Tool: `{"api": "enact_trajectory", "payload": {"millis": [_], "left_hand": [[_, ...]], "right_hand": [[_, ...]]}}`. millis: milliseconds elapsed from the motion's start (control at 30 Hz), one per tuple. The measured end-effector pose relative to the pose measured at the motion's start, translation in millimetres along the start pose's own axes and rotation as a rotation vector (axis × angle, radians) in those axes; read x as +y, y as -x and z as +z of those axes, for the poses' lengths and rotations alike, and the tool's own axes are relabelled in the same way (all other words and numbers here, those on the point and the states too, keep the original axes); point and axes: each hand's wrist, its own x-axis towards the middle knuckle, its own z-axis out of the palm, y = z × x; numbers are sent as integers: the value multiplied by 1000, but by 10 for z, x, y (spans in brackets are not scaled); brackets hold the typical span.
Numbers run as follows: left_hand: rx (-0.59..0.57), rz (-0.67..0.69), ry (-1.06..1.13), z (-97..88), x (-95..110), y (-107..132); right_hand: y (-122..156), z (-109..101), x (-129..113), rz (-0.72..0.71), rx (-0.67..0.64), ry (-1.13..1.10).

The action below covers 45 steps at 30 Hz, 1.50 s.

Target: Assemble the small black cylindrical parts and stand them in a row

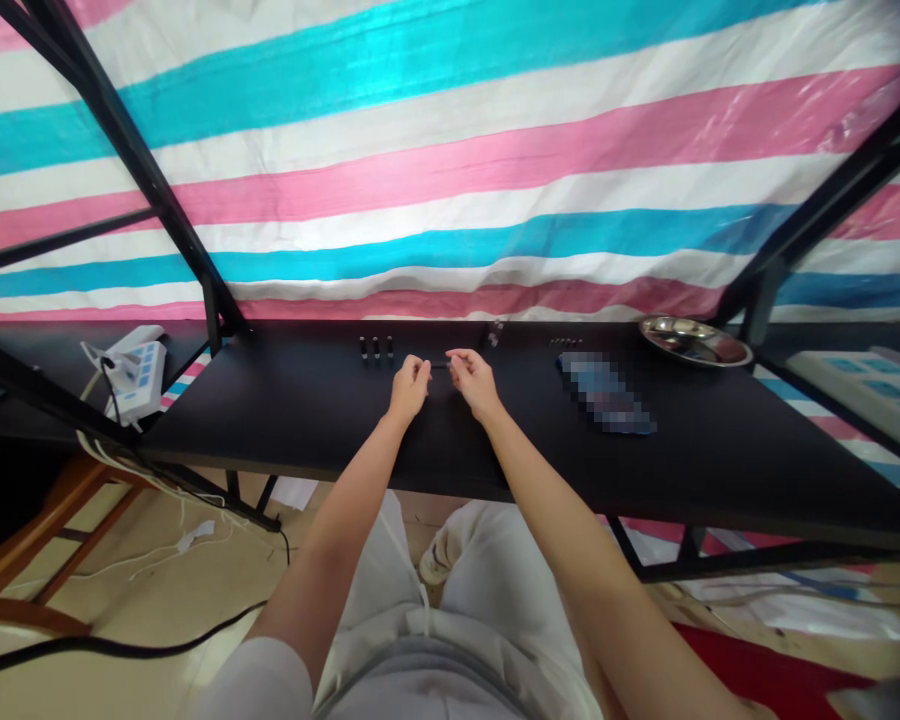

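Observation:
Both hands meet above the middle of the black table (307, 420), fingertips facing each other. A thin dark stick-like piece (439, 364) spans the gap between them; its exact kind is too small to make out. My left hand (411, 388) is closed in a pinch at its left end. At the other end, my right hand (474, 382) pinches with thumb and fingers. Just beyond my left hand stand three small dark cylinders with pale ends (376, 347). Behind my right hand lies a small cluster of shiny pieces (496, 332), partly blurred.
To the right are a row of several tiny pieces (566, 342), a pixelated flat dark object (606, 392) and a round steel plate (696, 342). White power strips (142, 378) with cables sit at the left. Black metal posts (165, 200) frame the striped sheet (450, 170) behind.

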Motion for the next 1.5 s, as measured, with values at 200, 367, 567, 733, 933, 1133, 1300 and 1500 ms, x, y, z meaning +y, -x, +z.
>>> {"api": "enact_trajectory", "payload": {"millis": [200,367,567,733,933,1133,1300,1500], "left_hand": [[28,14,-4,-8,-11,11],[54,37,-28,-12,-5,17],[84,36,-6,-17,31,16],[56,-18,161,-2,71,-3],[60,-121,402,-9,99,-61],[177,-202,487,-29,127,-83],[241,-212,478,-39,113,-95],[298,-164,434,-41,24,-114]], "right_hand": [[-1,-7,6,-57,-19,55],[2,-7,9,-71,-46,53],[14,2,-22,-44,-58,13],[21,9,-68,-6,-18,-48],[13,4,-76,9,-5,-86],[7,-3,-69,-2,-26,-5],[21,-17,-39,-67,-100,217],[74,-63,-61,-397,-202,753]]}}
